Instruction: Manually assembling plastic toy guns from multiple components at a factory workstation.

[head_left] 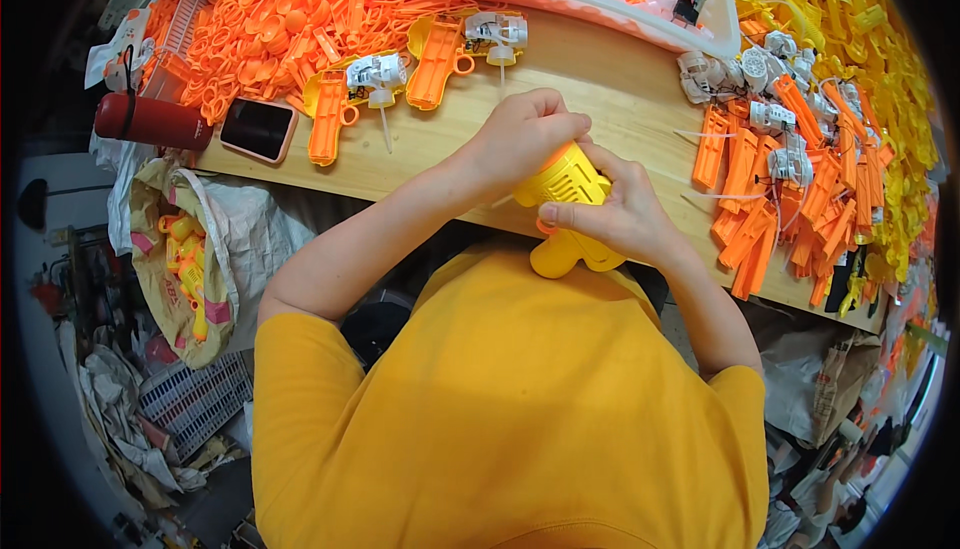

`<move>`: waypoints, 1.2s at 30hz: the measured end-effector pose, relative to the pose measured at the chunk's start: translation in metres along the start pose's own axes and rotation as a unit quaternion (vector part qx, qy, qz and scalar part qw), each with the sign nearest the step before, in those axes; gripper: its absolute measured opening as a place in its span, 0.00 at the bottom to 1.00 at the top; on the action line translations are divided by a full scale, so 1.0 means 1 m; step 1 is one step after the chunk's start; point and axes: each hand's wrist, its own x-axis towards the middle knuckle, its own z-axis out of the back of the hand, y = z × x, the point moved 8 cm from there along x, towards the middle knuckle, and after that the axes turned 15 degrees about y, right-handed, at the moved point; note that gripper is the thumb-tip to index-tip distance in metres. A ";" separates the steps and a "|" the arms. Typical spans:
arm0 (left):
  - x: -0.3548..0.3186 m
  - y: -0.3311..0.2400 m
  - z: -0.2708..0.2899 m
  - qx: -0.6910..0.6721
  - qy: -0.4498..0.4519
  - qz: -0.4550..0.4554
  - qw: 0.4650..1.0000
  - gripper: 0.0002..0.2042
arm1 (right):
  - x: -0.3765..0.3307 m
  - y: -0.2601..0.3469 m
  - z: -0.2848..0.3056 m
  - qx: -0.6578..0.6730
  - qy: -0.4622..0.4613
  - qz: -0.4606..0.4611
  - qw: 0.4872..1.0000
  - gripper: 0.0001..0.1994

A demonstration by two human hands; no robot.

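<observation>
Yellow toy gun close at chest, clear of bench edge: left hand closed over top, right hand wrapped round grip, steadying.

Your single head camera looks steeply down, close above your hands gripping the yellow plastic toy gun; the wooden workbench lies just beyond that grip.

A small toy-assembly workshop; the wooden workbench carries heaps of orange plastic parts at far left and yellow parts at far right; half-built orange toy guns lie in rows; a sack of finished pieces sits near left.
</observation>
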 end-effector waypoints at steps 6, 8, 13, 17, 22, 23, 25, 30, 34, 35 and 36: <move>-0.008 -0.002 -0.016 -0.075 0.066 -0.050 0.994 0.10 | -0.002 -0.013 -0.006 0.038 0.024 0.001 0.999 0.25; -0.013 0.000 -0.020 -0.051 0.095 -0.073 0.992 0.12 | -0.002 -0.019 -0.011 0.049 0.042 -0.001 0.998 0.25; -0.024 -0.006 -0.027 -0.017 0.111 -0.102 0.988 0.16 | -0.001 -0.016 -0.015 0.031 0.065 0.004 0.997 0.25; -0.039 -0.006 -0.029 -0.010 0.098 -0.127 0.987 0.16 | -0.001 -0.007 -0.021 -0.072 0.057 0.033 0.995 0.25; -0.047 0.004 -0.038 -0.060 0.092 -0.152 0.982 0.15 | -0.009 -0.002 -0.028 -0.125 0.034 0.087 0.988 0.26; -0.048 0.006 -0.038 -0.050 0.083 -0.158 0.983 0.15 | -0.009 -0.007 -0.029 -0.100 0.035 0.071 0.992 0.27; -0.046 0.014 -0.039 -0.099 0.099 -0.153 0.978 0.15 | -0.008 -0.003 -0.031 -0.111 0.045 0.068 0.990 0.27; -0.038 -0.026 -0.010 0.072 0.013 -0.247 0.966 0.13 | 0.008 0.013 -0.007 -0.169 -0.003 0.046 0.985 0.28; -0.042 -0.071 0.029 0.210 -0.116 -0.316 0.918 0.14 | 0.035 -0.009 0.015 0.315 0.032 0.013 0.949 0.23; -0.038 -0.064 0.049 0.066 -0.122 -0.283 0.949 0.15 | 0.033 -0.002 0.026 0.254 0.047 0.041 0.965 0.28; -0.036 -0.054 0.062 -0.080 -0.123 -0.245 0.958 0.16 | 0.031 0.005 0.031 0.192 0.062 0.069 0.977 0.33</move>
